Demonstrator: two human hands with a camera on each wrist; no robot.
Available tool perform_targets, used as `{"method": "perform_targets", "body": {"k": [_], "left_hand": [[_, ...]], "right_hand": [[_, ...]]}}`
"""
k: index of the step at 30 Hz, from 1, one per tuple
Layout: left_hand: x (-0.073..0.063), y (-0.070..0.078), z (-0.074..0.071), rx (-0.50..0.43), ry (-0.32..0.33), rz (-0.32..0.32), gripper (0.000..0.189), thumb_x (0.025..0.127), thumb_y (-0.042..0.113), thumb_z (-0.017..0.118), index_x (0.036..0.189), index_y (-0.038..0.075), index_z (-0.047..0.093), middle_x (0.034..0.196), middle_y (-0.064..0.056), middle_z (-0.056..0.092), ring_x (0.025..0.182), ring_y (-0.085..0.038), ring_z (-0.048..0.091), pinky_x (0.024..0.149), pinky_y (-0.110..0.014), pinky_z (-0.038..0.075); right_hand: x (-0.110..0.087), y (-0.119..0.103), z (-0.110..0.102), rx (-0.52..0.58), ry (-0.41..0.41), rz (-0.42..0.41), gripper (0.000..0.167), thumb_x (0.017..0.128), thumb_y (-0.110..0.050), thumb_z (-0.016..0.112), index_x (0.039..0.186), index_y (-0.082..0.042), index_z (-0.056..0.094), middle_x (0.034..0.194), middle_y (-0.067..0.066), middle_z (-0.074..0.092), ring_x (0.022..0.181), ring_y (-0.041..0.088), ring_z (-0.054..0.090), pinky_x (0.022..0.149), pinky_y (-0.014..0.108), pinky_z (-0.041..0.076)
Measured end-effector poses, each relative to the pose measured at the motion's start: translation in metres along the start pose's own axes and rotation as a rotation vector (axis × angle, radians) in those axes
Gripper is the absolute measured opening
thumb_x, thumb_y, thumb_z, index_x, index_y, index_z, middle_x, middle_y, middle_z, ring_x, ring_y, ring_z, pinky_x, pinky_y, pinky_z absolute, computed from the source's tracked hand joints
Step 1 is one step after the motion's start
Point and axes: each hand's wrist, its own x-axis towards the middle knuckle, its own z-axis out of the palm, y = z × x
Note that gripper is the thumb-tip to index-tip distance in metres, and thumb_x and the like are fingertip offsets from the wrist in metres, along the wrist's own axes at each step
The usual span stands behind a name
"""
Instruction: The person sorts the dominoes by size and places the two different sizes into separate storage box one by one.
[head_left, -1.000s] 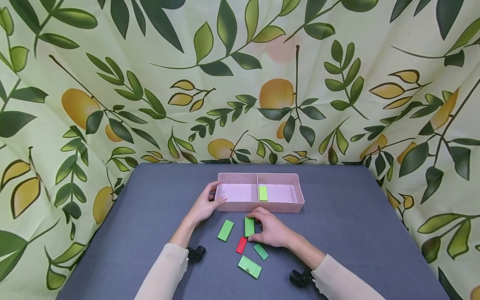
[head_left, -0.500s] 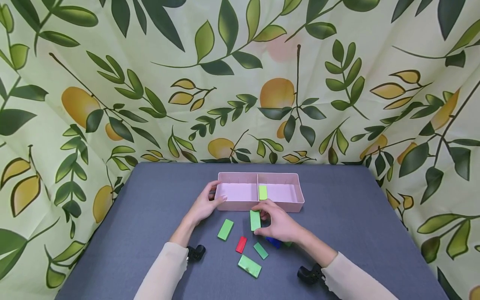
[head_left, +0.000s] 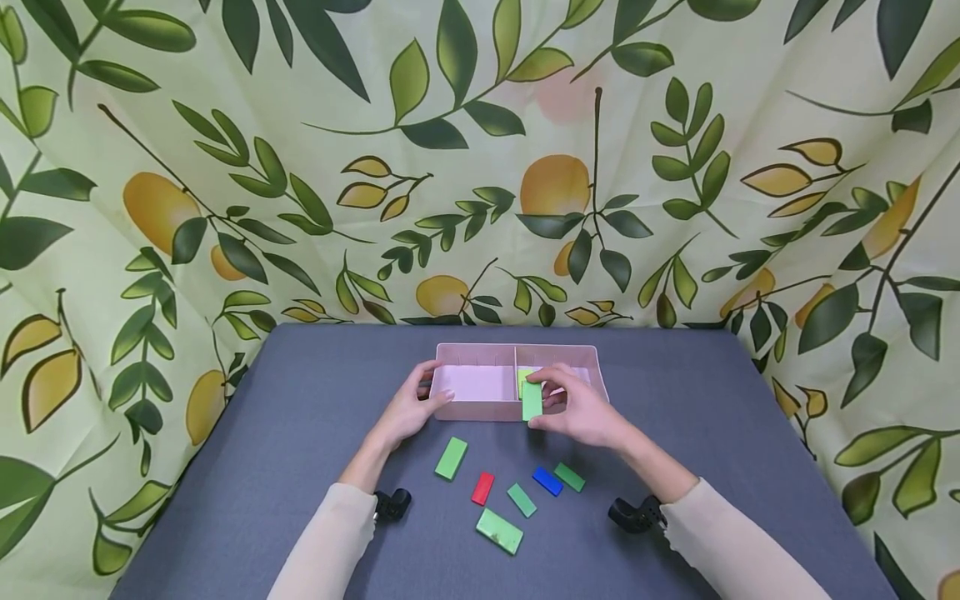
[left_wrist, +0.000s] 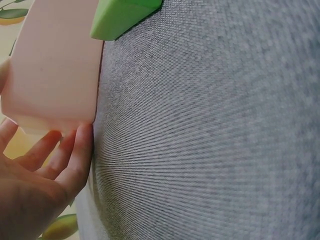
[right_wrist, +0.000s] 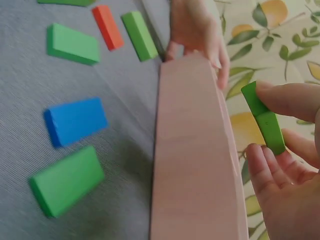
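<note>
A pink two-compartment box (head_left: pixel 480 411) stands toward the back of the dark grey table. My left hand (head_left: pixel 408 408) grips its left end, thumb at the front and fingers round the side. Between thumb and fingertips, my right hand (head_left: pixel 573 407) pinches a green block (head_left: pixel 532 401) by its ends. In the head view that block overlaps the front wall of the right compartment; the right wrist view shows the same green block (right_wrist: pixel 265 120) raised above the rim. Partly hidden behind it, a lime-green block (head_left: pixel 522 382) lies in the right compartment beside the divider.
In front of the box lie a green block (head_left: pixel 451 458), a red block (head_left: pixel 483 488), a small green block (head_left: pixel 522 500), a larger green block (head_left: pixel 499 531), a blue block (head_left: pixel 547 481) and another green block (head_left: pixel 570 477). A leaf-patterned cloth (head_left: pixel 480 167) hangs behind the table.
My right hand has lifted the green block off the table and carried it back and right to the box, uncovering the blue block and a green one. The left hand stays put.
</note>
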Motion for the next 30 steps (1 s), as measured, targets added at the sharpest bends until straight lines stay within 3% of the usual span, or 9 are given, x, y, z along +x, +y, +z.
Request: {"method": "perform_targets", "body": {"k": [15,21,24,30], "left_hand": [[0.000,0.002,-0.001,0.004,0.000,-0.027,0.066,0.094,0.027,0.074,0.152,0.020,0.044,0.148,-0.016,0.047,0.123,-0.036,0.054,0.097,-0.052,0.047],[0.002,0.002,-0.001,-0.001,-0.001,-0.029,0.067,0.094,0.026,0.074,0.153,0.019,0.043,0.149,-0.016,0.047,0.124,-0.037,0.053,0.098,-0.053,0.047],[0.002,0.002,-0.002,0.001,-0.001,-0.027,0.067,0.094,0.026,0.074,0.153,0.018,0.043,0.149,-0.017,0.047,0.124,-0.038,0.053,0.098,-0.054,0.046],[0.001,0.001,-0.001,0.000,-0.002,-0.026,0.066,0.094,0.026,0.075,0.152,0.019,0.044,0.148,-0.015,0.047,0.123,-0.037,0.053,0.098,-0.053,0.046]], "right_hand": [[0.028,0.023,-0.025,0.178,0.013,0.172,0.065,0.075,0.006,0.085,0.134,0.007,0.056,0.116,0.021,0.050,0.099,0.032,0.055,0.077,0.022,0.051],[0.037,0.028,-0.026,0.090,-0.001,0.227,0.064,0.078,0.006,0.082,0.135,0.009,0.055,0.119,0.023,0.051,0.105,0.038,0.055,0.083,0.030,0.049],[0.043,0.041,-0.024,0.045,-0.010,0.223,0.063,0.077,0.002,0.085,0.134,0.006,0.057,0.120,0.020,0.053,0.104,0.033,0.056,0.087,0.036,0.049],[0.051,0.051,-0.021,0.001,-0.046,0.286,0.060,0.077,-0.001,0.086,0.131,0.002,0.060,0.116,0.016,0.055,0.099,0.029,0.056,0.085,0.037,0.048]]}}
